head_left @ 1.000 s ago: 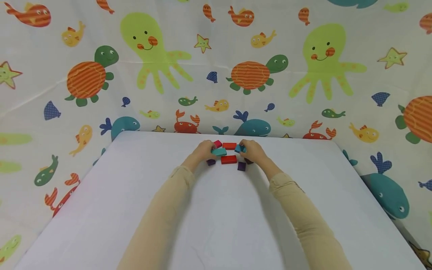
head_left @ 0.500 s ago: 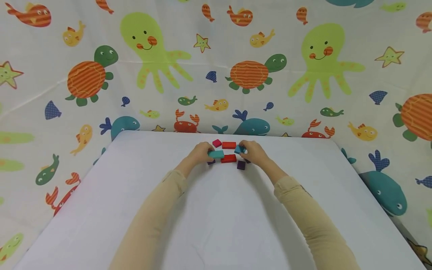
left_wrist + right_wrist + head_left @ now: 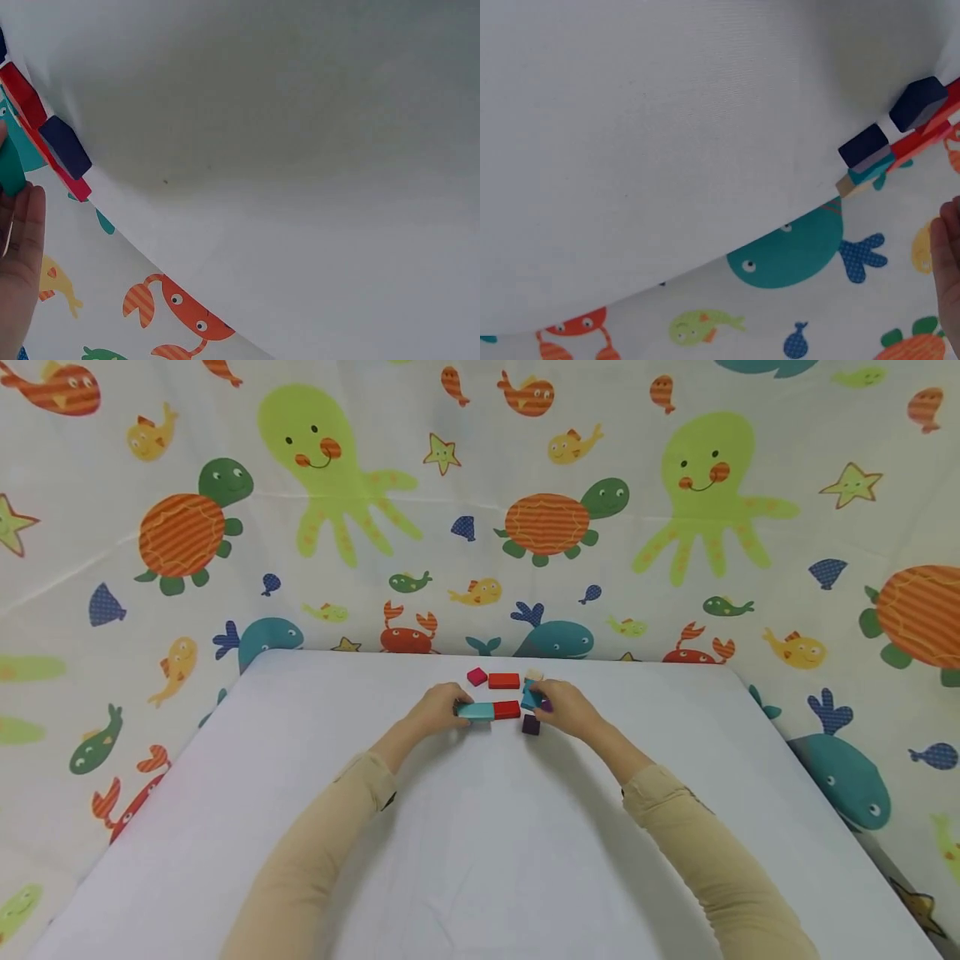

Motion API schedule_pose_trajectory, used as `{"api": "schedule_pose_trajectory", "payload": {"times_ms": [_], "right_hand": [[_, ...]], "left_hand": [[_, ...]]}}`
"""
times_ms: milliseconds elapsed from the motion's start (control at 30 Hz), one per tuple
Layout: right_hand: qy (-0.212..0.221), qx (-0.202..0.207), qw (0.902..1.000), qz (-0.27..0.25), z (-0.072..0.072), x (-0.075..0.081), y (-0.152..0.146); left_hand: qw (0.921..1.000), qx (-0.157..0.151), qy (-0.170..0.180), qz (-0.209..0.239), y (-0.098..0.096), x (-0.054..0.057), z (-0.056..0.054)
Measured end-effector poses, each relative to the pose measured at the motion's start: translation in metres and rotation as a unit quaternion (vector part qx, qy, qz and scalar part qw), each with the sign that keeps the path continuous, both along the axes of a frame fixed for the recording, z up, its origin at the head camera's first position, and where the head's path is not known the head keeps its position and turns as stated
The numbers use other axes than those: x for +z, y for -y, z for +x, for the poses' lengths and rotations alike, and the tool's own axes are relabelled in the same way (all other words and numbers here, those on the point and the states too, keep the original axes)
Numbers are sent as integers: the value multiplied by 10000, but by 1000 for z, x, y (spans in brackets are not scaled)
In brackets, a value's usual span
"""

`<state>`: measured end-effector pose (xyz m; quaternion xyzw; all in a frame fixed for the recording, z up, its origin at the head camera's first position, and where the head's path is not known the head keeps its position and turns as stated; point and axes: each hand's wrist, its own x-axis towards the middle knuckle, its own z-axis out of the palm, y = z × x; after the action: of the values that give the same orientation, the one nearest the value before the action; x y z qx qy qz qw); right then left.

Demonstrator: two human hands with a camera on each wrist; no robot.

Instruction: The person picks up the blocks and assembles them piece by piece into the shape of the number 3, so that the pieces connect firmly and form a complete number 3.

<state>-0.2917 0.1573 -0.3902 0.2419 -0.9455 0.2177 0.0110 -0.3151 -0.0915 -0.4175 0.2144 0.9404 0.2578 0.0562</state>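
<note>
My left hand [image 3: 438, 707] pinches a teal block [image 3: 476, 712] between thumb and fingers, its right end meeting a red block [image 3: 507, 710] in the head view. In the left wrist view the same teal block [image 3: 10, 166] shows at the edge, by the fingers [image 3: 28, 225]. My right hand [image 3: 567, 710] pinches a blue block [image 3: 530, 697] from its right side, thumb in front and fingertips behind. Near it are a dark purple block [image 3: 531, 725], a purple block [image 3: 547, 704] partly covered by the hand, and a pale wooden block [image 3: 534, 675].
Another red block [image 3: 504, 681] and a pink block [image 3: 477, 677] lie farther back. The white table [image 3: 465, 843] ends just behind the blocks, at a hanging cloth [image 3: 420, 543] printed with sea animals.
My left hand has brought the teal block towards me, down to the nearer red block. My right hand has shifted slightly towards me with the blue block, uncovering the wooden block behind.
</note>
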Motion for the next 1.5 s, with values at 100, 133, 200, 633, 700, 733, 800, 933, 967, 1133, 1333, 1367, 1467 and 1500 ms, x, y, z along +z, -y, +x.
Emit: {"api": "schedule_pose_trajectory", "payload": {"times_ms": [100,133,200,633,700,733,800,933,967,1133,1333,1367,1467,1500], "right_hand": [[57,21,9999,-148,8,0,-4],[63,44,9997,-222,10,-1,-5],[91,108,9989,-442,15,-1,-6],[42,136,9982,-587,43,5,-5],[-30,206,9980,-603,47,4,-6],[-49,215,9978,-630,49,3,-5],[-75,233,9976,-649,53,2,-5],[-84,235,9974,-678,62,1,-5],[-113,253,9974,-671,64,1,-6],[-286,355,9964,-712,71,-1,-6],[-304,337,9973,-569,74,-6,-6],[-283,337,9975,-558,74,-7,-6],[-215,375,9975,-566,74,-11,-5],[-185,385,9974,-576,74,-13,-5]], "left_hand": [[9999,-73,0,81,1,4,6],[9999,-93,-11,93,2,5,8],[9998,-120,-35,136,3,8,12],[9990,-390,-223,84,4,12,37],[9988,-421,-250,92,4,15,42],[9987,-436,-265,81,4,17,45],[9985,-473,-286,66,3,19,50],[9977,-595,-317,-22,4,20,58],[9975,-623,-322,-24,4,20,60],[9961,-774,-421,-58,4,19,67],[9941,-932,-510,-220,5,16,70],[9938,-966,-505,-229,6,15,71],[9929,-1053,-495,-236,6,12,71],[9927,-1070,-495,-241,6,11,71]]}}
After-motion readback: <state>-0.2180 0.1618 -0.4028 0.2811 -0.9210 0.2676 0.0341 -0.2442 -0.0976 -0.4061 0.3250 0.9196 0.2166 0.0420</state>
